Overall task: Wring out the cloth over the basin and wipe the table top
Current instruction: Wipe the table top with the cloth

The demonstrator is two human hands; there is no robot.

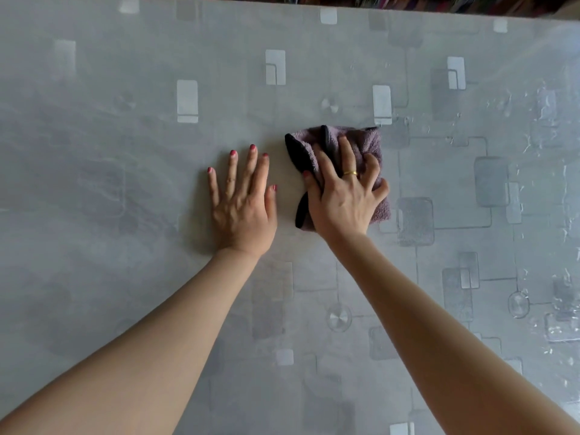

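Pressing the folded purple cloth [361,142] onto the grey patterned table top [125,152], right hand [342,196] fingers curled into it. Left hand [243,199] flat just beside, fingers spread. No readable writing.

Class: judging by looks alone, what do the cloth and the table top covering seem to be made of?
Cloth: soft looped terry, probably microfibre; fuzzy mauve pile, dark edging. Table top: likely glossy vinyl sheet; printed grey squares, shiny wrinkles at right.
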